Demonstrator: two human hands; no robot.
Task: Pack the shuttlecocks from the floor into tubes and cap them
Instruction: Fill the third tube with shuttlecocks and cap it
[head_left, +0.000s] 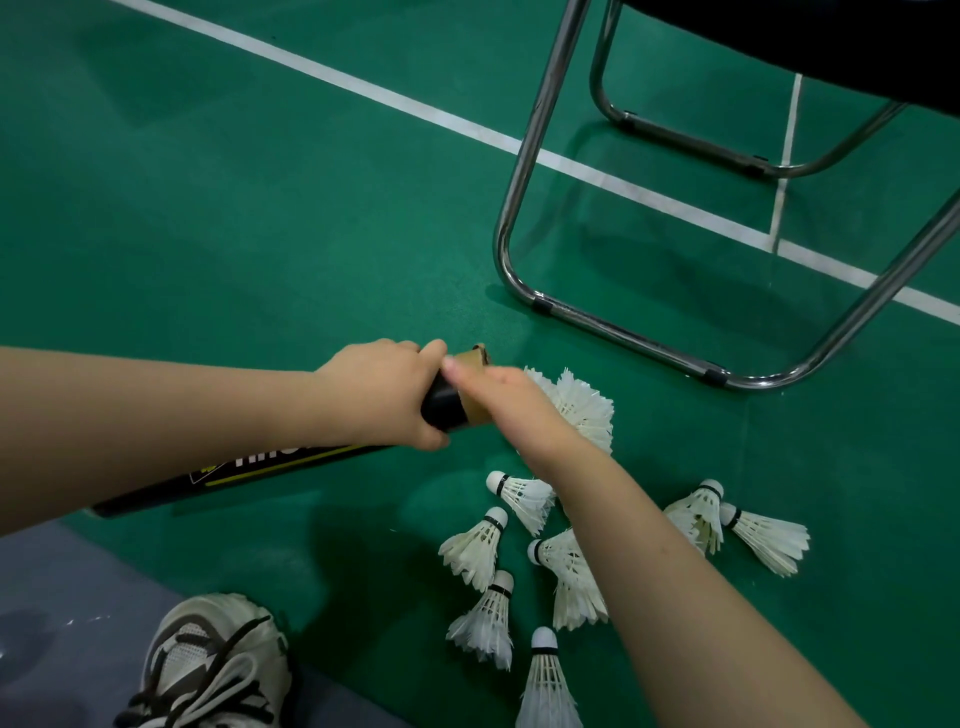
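ok so nearest first: a sneaker (218, 665) at bottom left, and to its right seven or so loose shuttlecocks (480, 545) scattered on the green floor (260, 234) at lower right, so plenty to pack yet. Mid-frame the black tube (270, 467) lies slanted from lower left up to centre. The left hand (384, 395) is wrapped round it right by the brown open end, solid grip. The right hand (511, 402) sits over that mouth with its thumb on the rim and a bunch of white feathers (582, 408) just behind it. Can't tell if it's holding those or only the rim. My take: cork end first, keep the tube steady, push straight along it, and nest the skirts without crushing them. Further back at upper right there's a chrome chair frame (524, 156) and the white court line (363, 88)
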